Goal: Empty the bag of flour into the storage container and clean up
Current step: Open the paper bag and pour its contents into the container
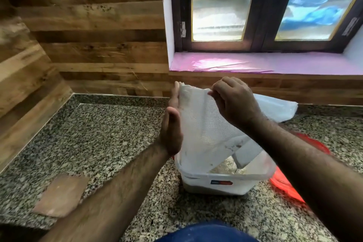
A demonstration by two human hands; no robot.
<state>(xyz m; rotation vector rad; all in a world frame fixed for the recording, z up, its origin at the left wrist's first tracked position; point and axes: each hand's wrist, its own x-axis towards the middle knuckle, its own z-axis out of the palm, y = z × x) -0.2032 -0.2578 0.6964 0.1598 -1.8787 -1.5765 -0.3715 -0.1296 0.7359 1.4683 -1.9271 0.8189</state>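
Note:
A white, translucent flour bag [204,124] hangs upside down over a clear plastic storage container [220,182] on the granite counter. Flour [225,167] lies inside the container. My right hand [233,102] pinches the bag's upper edge between thumb and fingers. My left hand [172,122] is flat and open, pressed against the bag's left side. The bag looks limp and nearly flat.
A red lid [284,186] lies under and to the right of the container. Another white plastic bag [275,108] rests behind my right hand. A brown square cloth [60,196] sits at the counter's near left. Wood-panelled walls and a pink window sill [255,63] bound the granite counter [98,133].

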